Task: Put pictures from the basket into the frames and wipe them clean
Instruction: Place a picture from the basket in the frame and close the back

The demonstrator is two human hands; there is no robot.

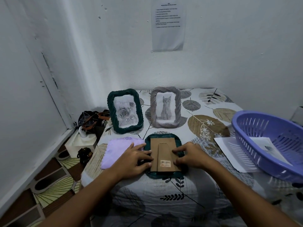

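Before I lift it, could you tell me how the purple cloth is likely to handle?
The purple cloth looks soft and thin with a scalloped edge, so it will probably drape limply. It likely weighs little. Lying flat on the patterned sheet, it may drag rather than slide.

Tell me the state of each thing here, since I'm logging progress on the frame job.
Dark green frame: upright, rose picture inside.
Grey frame: upright, cat picture inside.
Third frame: face down, cardboard back up, stand flat.
Left hand: fingers pressing the frame's left edge.
Right hand: fingers pressing its right edge.
Purple cloth: lying flat, partly under the left hand.
Basket: tilted, a picture inside.
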